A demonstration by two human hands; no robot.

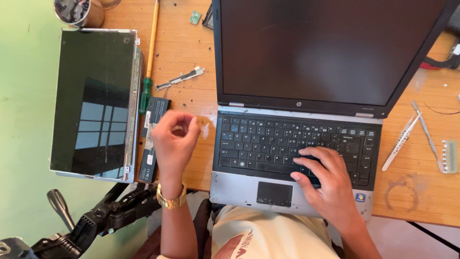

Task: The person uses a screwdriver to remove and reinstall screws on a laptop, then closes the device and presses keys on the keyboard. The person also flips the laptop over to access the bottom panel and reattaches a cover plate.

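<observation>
Right hand (326, 180) lies flat-ish on the lower right of the keyboard of an open laptop (297, 96), fingers spread and slightly curled, fingertips on the keys, gripping nothing. Left hand (173, 141) is raised just left of the laptop, fingers loosely curled in toward the thumb; blurred, so cannot tell if anything small is pinched in it. A gold wristwatch (171, 200) sits on that wrist. The laptop stands on the wooden bench (412, 192) straight ahead of both hands, lid up, screen dark, front edge hanging slightly over the bench edge toward the person. Judged handling: fairly heavy, rigid base, smooth silver palm rest that could slip; hinge and screen are the fragile parts, so best held by the base on both sides, not by the lid. Under and just beyond the left hand lies a black battery pack (152, 139); further left, a loose bare display panel (93, 103) lying flat, thin and likely breakable, best lifted by its metal edges. Beyond the left hand: a green-handled screwdriver (148, 62) and a small metal bracket (181, 78). Well right of the right hand: tweezers (401, 141) and a small comb-like strip (449, 156).
</observation>
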